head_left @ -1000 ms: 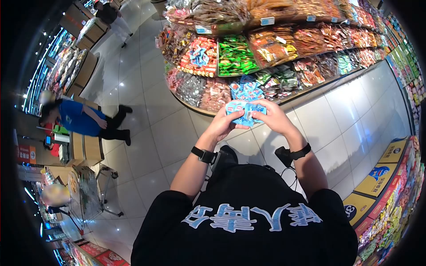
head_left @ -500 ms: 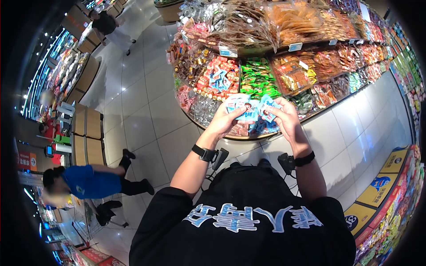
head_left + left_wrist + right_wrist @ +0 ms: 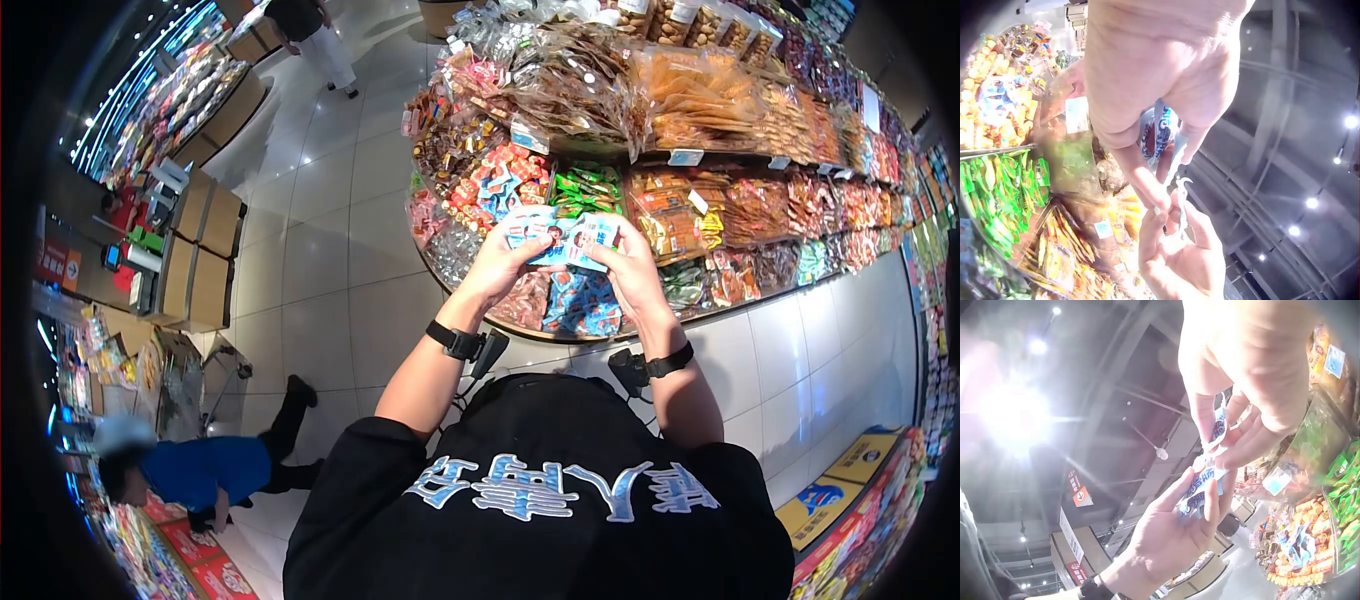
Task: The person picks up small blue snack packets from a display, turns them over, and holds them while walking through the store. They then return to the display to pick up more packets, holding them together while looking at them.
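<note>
My left hand holds several small blue-and-white snack packets, fanned out with the thumb on top. Another packet of the same print, a single snack packet, is pinched between thumb and fingers of my right hand. Both hands are close together over the near edge of the display. In the left wrist view, the fingertips of the right hand meet those of the left, with packet edges between them. From the right wrist, the blue lettering on the packets shows; fingers cover the rest.
A curved display holds loose packaged snacks in sections, including green packets and blue packets. A person in a blue shirt is at the lower left. Checkout counters stand left, a low shelf at right.
The packets parted between the hands, then came back side by side. The display sits further right in view, showing more of its upper tiers. The person in blue has moved down the left side.
</note>
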Demonstrator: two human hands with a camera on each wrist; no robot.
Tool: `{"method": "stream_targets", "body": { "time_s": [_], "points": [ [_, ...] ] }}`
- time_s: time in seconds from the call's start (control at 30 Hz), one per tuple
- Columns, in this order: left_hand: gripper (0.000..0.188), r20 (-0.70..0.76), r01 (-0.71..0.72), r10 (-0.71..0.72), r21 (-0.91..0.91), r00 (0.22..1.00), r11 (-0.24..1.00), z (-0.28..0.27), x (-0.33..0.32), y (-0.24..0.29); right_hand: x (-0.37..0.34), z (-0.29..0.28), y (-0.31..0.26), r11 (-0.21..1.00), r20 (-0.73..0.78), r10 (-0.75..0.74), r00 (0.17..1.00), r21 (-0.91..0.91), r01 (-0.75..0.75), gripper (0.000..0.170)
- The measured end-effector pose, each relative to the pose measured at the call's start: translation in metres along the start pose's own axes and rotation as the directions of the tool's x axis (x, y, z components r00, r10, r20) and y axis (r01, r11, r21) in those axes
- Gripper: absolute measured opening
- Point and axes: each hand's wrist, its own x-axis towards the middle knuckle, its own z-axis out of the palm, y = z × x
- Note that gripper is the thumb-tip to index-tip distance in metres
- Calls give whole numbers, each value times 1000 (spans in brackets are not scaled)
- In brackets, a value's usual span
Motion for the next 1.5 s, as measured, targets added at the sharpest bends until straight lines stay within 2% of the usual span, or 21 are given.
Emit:
{"method": "stream_targets", "body": {
  "time_s": [0.03,0.07,0.17,0.2,0.3,0.43,0.57,0.7,0.83,0.97,1.0,1.1,1.17,1.23,1.33,1.4,1.43,1.5],
  "points": [
    [40,0,-24,24,-2,1000,1000,6,2,-3,1,-7,-4,999,22,21,1000,28,-22,30],
    [40,2,-47,47,-5,999,999,13,5,-7,0,-11,-7,999,17,29,999,39,-29,22],
    [39,-13,-85,85,24,996,996,34,9,-15,1,-33,-11,999,34,43,999,-19,-42,18],
    [39,-34,-109,110,41,993,993,40,10,-19,2,-38,-11,999,41,7,999,-33,-6,15],
    [41,-88,-130,134,49,987,990,57,10,-29,-3,-50,-22,996,49,23,999,-85,-19,15],
    [45,-127,-152,157,45,979,987,73,9,-41,-7,-63,-22,989,61,-40,997,-141,48,16],
    [47,-127,-189,200,99,971,977,82,10,-49,-9,-74,-23,990,91,-65,994,-117,75,17],
    [48,-143,-165,180,106,973,981,90,13,-42,-8,-75,-28,985,92,-79,993,-144,92,17],
    [46,-188,-190,210,121,959,974,83,18,-54,0,-87,-16,989,85,-40,996,-142,52,15],
    [46,-166,-68,95,157,981,985,64,21,-73,6,-98,14,987,136,-9,991,-155,31,26],
    [45,-171,-57,98,231,980,971,58,22,-79,8,-101,24,978,153,35,988,-210,-2,38],
    [39,-252,-25,68,170,965,985,39,24,-99,15,-104,55,958,176,167,970,-259,-118,39],
    [33,-338,59,13,203,941,977,27,23,-105,17,-96,73,942,143,157,977,-319,-104,35],
    [32,-395,101,-44,125,918,987,12,26,-107,22,-84,82,939,121,141,983,-332,-94,30],
    [35,-406,84,-57,50,912,995,-8,32,-108,39,-70,104,954,112,140,984,-280,-104,28],
    [38,-436,100,-75,34,897,994,-22,42,-107,50,-53,109,968,90,195,977,-176,-177,29],
    [38,-447,112,-64,82,892,990,-29,47,-106,57,-44,110,970,78,222,972,-122,-212,30],
    [40,-465,178,-76,180,882,967,-42,58,-94,78,-37,129,951,51,290,956,-124,-282,31]
  ]
}}
